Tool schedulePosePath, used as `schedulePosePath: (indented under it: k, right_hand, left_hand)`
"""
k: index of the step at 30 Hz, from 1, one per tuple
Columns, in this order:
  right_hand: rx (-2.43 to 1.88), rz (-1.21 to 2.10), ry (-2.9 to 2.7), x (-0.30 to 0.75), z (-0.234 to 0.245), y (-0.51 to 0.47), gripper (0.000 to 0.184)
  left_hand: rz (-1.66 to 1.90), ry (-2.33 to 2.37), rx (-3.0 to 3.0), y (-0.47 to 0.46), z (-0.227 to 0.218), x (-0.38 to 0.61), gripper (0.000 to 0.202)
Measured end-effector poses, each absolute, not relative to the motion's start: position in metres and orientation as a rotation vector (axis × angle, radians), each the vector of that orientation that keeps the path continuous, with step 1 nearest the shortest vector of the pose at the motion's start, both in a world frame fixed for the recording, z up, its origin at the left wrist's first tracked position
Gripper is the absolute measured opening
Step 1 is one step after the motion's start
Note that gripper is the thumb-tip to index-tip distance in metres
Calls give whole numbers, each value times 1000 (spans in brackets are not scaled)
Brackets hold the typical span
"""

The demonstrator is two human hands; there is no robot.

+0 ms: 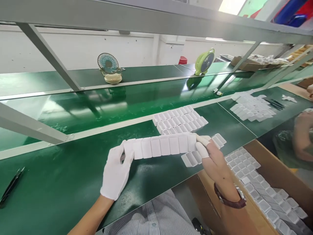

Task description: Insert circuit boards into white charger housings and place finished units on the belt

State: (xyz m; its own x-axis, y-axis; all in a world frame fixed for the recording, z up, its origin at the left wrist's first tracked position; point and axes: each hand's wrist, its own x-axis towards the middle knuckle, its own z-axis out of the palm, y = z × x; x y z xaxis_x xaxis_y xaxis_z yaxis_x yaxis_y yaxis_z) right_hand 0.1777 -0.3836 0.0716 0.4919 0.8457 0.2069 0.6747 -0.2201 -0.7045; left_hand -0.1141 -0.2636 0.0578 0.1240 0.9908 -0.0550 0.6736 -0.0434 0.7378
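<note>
A row of several small white plastic boxes [160, 146] is held side by side above the green bench, pressed between my two hands. My left hand [116, 169], in a white glove, pinches the row's left end between thumb and fingers. At the right end, my right hand [207, 151] grips with white-covered fingertips; a watch is on that wrist. Small open white trays [192, 159] lie on the bench just below my right hand, and a few more trays [218, 140] show behind it. Beyond the held row stands a block of white boxes [179, 120].
A cardboard box [256, 145] of white trays stands at the right, below the bench edge. Black tweezers [11, 186] lie at the left. Two small fans [108, 67] stand at the back, beneath a metal frame [49, 55]. Another person's arm [303, 133] shows at the right.
</note>
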Motion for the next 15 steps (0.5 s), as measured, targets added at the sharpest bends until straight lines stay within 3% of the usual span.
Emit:
schedulePosePath:
  k: [15]
  right_hand:
    - [-1789, 273, -1130, 175, 76, -383, 36]
  left_hand:
    - [724, 1760, 1735, -266, 60, -112, 54]
